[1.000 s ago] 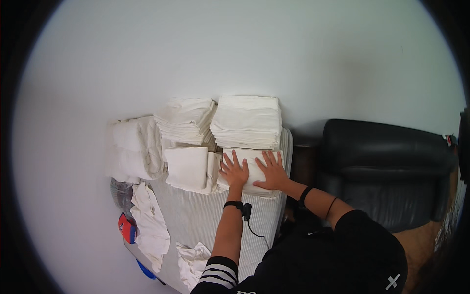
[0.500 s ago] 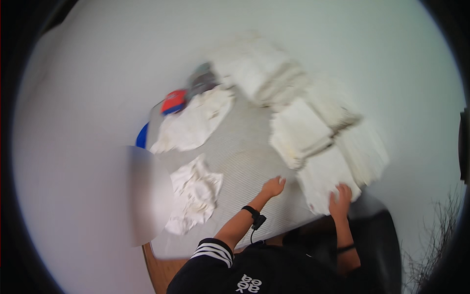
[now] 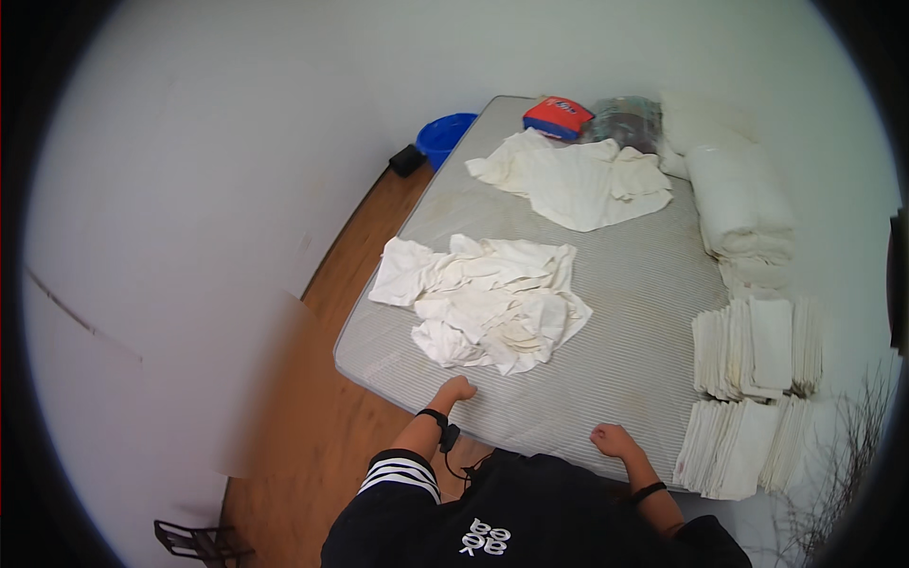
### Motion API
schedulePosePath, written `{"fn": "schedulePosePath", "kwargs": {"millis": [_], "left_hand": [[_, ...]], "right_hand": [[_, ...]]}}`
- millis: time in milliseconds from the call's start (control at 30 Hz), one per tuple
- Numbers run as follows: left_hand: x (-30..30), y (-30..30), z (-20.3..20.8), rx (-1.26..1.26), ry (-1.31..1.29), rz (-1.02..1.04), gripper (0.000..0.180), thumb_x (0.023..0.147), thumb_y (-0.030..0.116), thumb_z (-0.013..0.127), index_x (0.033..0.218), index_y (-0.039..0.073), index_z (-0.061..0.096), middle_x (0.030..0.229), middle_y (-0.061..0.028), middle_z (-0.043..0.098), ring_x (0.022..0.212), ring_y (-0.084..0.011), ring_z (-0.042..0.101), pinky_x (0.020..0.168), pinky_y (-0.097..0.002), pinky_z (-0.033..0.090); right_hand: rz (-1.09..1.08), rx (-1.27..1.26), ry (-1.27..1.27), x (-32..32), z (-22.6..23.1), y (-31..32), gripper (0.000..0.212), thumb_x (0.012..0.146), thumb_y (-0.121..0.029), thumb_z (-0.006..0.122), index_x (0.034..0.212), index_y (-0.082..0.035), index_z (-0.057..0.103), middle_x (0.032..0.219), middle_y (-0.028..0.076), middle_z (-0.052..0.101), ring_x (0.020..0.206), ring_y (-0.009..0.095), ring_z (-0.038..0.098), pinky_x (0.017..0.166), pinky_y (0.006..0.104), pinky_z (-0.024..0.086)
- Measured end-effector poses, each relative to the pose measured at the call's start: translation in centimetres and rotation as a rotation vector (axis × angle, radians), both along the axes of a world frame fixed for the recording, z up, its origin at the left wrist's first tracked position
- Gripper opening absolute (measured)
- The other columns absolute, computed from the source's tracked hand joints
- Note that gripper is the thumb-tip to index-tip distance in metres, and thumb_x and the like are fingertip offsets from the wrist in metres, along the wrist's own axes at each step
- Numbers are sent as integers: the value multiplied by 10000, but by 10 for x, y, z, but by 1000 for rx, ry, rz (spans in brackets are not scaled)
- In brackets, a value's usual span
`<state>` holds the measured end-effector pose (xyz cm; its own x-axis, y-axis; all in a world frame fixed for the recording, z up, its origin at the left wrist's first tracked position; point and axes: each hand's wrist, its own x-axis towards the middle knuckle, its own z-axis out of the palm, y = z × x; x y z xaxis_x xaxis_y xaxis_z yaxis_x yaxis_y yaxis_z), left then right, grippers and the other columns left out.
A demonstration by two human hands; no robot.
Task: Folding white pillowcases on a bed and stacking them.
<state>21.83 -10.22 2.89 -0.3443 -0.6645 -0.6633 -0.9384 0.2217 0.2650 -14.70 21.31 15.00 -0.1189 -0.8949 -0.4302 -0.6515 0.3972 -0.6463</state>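
- Your left hand (image 3: 458, 389) is staying clear of the crumpled white cloths (image 3: 492, 303), which are lying just beyond it on the mattress (image 3: 653, 265). Its fingers are curling inward with nothing showing inside; I cannot tell whether that grip is fully together.
- Your right hand (image 3: 612, 440) is curling loosely near the mattress's front edge, apart from any cloth; how tightly it is closing, I cannot tell.
- Those cloths are overlapping, so tugging one could be dragging its neighbours along.
- The near folded stack (image 3: 720, 450) is sitting right of that hand; a wide elbow swing could be toppling it.
- Your black wrist device (image 3: 450, 437) is protruding, risking a snag on loose fabric.
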Motion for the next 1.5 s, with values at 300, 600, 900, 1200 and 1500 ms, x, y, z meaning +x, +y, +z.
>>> {"fn": "schedulePosePath", "kwargs": {"millis": [300,600,900,1200,1500], "left_hand": [[-60,-20,49,9,623,160,471,788,462,634,806,-8,637,799,-202,653,809,-358,631,726,-424,486],[-225,-35,39,-169,963,452,358,782,362,677,802,16,586,723,-164,622,725,-346,612,661,-411,475],[-258,73,147,566,1200,-352,247,872,243,631,846,21,524,708,-83,583,636,-191,531,613,-340,446],[-228,80,142,-256,1247,-580,371,717,135,654,1075,59,597,934,-140,611,922,-319,581,849,-417,456],[-163,57,127,-494,837,-169,94,735,64,555,794,22,615,815,-161,619,801,-370,588,729,-436,483]], "right_hand": [[216,113,13,76,0,-130,305,840,-295,581,949,-20,657,906,177,675,863,329,640,777,400,503],[109,153,76,74,7,-125,282,845,-283,593,959,-33,656,864,161,671,817,314,641,753,392,506],[-797,-195,-195,58,12,-96,292,908,-186,537,1093,28,607,903,108,663,807,188,642,690,329,532],[-1061,-234,-663,25,32,-82,237,868,-28,414,984,110,566,847,167,638,719,229,645,532,331,555],[-1203,-672,-862,-65,87,10,393,715,58,415,1079,112,553,994,171,634,855,246,650,765,343,543]]}}
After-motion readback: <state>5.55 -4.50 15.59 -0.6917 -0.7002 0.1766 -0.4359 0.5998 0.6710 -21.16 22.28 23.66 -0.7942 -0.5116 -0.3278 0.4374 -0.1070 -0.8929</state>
